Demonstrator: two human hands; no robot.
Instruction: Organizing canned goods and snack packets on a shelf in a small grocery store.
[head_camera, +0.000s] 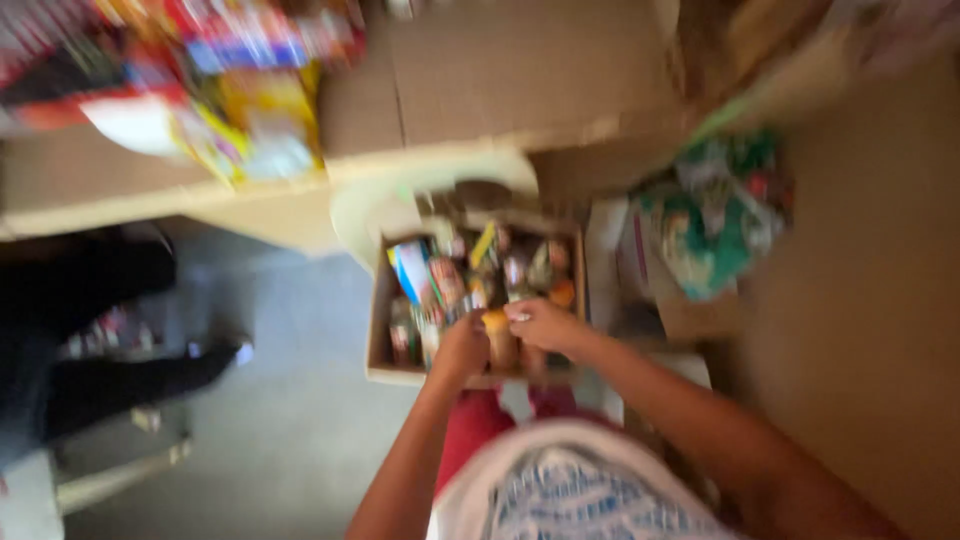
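one cardboard box (378, 340) crammed with small packets, way too blurry to count | one yellow-topped jar (499, 340) sat at the box's near edge | left hand (461, 349) grip wrapped round the jar's side, right hand (543, 323) fingers curled on its lid | one green bag (712, 220) right of box, one person in black well left

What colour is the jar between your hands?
Amber-brown with a yellowish top, as far as the blurred head view shows the jar.

Bare forearms, white blue-patterned top, red trousers
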